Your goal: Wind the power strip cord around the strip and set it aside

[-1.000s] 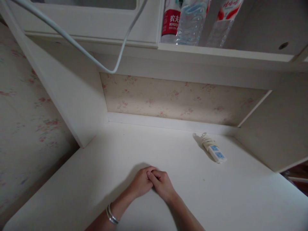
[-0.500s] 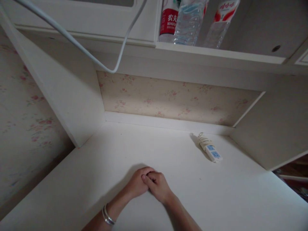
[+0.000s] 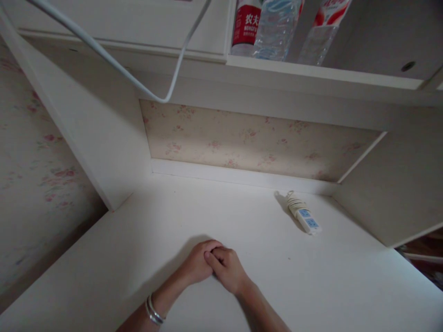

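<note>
My left hand [image 3: 196, 266] and my right hand [image 3: 226, 269] rest together on the white desk [image 3: 311, 286], fingers curled and touching each other. Neither hand holds an object. Silver bangles [image 3: 152, 311] circle my left wrist. A white power strip [image 3: 304, 216] with blue sockets and its cord wound round it lies on the desk, off to the right and farther back than my hands.
A shelf [image 3: 325, 74] above the desk carries three plastic bottles [image 3: 275, 27]. A white cable [image 3: 138, 85] hangs in a loop at the upper left. White side panels [image 3: 104, 138] close in the desk alcove; flowered wallpaper [image 3: 249, 138] lines its back.
The hands stay clasped in place. The view shifted slightly, first left and then up.
</note>
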A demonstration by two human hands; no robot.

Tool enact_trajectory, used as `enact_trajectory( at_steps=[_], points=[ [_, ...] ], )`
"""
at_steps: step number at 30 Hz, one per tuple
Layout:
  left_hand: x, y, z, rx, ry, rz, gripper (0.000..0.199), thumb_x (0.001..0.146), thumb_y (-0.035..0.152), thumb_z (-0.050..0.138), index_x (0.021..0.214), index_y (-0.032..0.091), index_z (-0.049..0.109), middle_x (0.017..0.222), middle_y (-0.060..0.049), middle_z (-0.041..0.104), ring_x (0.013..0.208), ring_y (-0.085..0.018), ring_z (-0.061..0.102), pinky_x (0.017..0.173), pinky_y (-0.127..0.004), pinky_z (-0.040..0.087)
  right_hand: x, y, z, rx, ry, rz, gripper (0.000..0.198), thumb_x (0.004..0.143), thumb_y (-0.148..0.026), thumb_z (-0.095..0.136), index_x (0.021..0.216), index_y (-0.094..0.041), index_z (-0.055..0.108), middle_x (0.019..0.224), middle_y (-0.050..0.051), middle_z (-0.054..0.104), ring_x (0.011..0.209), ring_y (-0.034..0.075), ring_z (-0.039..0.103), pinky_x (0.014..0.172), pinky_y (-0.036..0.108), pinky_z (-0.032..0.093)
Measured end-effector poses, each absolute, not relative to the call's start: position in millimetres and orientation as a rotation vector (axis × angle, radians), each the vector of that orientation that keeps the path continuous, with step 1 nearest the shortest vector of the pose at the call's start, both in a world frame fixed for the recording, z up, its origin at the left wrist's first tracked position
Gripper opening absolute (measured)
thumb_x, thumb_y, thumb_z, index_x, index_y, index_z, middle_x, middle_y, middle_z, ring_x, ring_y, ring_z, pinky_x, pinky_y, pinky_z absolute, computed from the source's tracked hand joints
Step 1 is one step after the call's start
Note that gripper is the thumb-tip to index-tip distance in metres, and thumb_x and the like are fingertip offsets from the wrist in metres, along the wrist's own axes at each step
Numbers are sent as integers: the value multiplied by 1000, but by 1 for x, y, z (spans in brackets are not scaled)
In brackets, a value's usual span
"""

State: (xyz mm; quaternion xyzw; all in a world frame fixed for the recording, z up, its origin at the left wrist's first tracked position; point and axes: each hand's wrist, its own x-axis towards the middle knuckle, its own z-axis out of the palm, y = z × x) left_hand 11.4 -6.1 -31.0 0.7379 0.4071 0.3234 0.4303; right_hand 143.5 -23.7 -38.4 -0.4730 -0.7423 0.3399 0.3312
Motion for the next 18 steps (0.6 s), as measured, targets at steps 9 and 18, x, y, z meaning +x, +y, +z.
enact_trajectory(
  at_steps=[9, 18],
  points=[
    [10, -5, -32, 1851, 989, 826, 40, 62, 5, 43, 92, 17, 67, 88, -2, 69, 82, -15, 62, 75, -24, 47, 143, -23, -38, -1254, -1943, 874, 51, 92, -49, 41, 55, -17, 53, 57, -2, 49, 54, 10, 43, 53, 23, 31],
    [10, -5, -33, 1861, 989, 821, 37, 63, 5, 44, 90, 16, 67, 87, -2, 69, 81, -15, 61, 73, -24, 47, 144, -25, -34, -1237, -1956, 892, 49, 93, -47, 40, 56, -17, 51, 59, -1, 51, 55, 10, 45, 56, 23, 33]
  ],
)
